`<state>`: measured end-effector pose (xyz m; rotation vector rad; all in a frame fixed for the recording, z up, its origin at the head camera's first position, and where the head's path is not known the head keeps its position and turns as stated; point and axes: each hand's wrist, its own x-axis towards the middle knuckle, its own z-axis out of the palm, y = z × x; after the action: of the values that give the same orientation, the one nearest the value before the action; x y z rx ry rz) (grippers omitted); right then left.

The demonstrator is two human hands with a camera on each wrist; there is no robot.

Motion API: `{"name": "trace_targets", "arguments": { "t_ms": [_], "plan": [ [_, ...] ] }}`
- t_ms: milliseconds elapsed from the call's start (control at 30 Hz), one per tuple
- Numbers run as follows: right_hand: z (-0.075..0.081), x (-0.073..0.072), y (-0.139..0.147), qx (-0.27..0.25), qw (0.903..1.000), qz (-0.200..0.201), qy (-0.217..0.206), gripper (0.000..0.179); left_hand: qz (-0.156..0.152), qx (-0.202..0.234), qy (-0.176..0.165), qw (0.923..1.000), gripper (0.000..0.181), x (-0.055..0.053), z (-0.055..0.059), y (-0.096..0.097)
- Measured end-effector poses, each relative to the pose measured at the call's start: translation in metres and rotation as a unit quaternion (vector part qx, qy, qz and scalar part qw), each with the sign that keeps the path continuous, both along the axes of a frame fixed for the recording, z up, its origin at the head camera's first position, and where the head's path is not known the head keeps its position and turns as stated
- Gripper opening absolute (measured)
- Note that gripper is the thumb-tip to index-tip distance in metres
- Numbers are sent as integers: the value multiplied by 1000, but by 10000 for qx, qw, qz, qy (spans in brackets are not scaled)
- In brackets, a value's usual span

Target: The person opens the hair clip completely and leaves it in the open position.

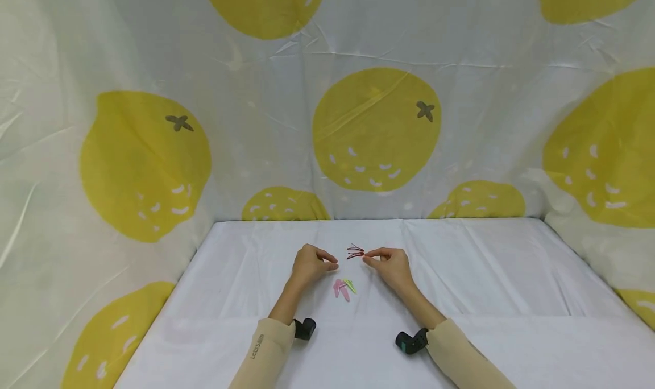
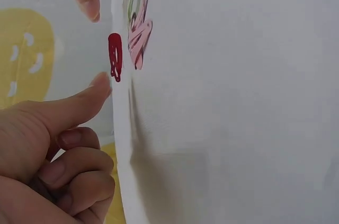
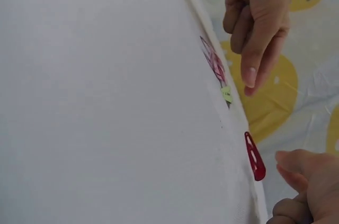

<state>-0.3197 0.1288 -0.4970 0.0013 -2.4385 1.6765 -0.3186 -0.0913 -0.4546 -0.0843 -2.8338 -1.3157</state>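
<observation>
Red snap hair clips (image 1: 355,252) lie on the white tabletop between the two hands; the wrist views show one red clip (image 3: 255,158) shape, so I cannot tell the number. My right hand (image 1: 391,265) has its thumb and index fingertips beside their right end. A narrow gap shows between those fingertips and the clip in the right wrist view. To the left, my left hand (image 1: 309,265) hovers with thumb and index extended, slightly parted and holding nothing. Its other fingers are curled, seen in the left wrist view.
Pink hair clips (image 1: 344,291) and a yellow-green hair clip (image 1: 350,286) lie in a small pile nearer the body, between the forearms. A white cloth covers the table (image 1: 460,275). Behind it hangs a curtain (image 1: 266,121) printed with yellow lemons.
</observation>
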Motion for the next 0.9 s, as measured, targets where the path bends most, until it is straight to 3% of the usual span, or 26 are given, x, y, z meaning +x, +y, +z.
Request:
{"name": "trace_targets", "arguments": {
  "t_ms": [200, 333, 533, 700, 900],
  "plan": [
    [13, 26, -3, 145, 9976, 578, -344, 11, -458, 266, -97, 9985, 10, 20, -8, -10],
    [11, 38, -7, 143, 9951, 893, -387, 14, -593, 376, -73, 9975, 12, 28, -11, -10],
    [-1, 41, -14, 350, 9923, 1177, -149, 17, -837, 400, -69, 9957, 13, 32, -13, -6],
    [-1, 43, -17, 742, 9870, 1419, 165, 14, -873, 385, -114, 9954, 10, 35, -11, -5],
    [1, 45, -15, 803, 9878, 1337, 47, 6, -956, 352, -242, 9945, 10, 37, -7, -8]
  ]
}}
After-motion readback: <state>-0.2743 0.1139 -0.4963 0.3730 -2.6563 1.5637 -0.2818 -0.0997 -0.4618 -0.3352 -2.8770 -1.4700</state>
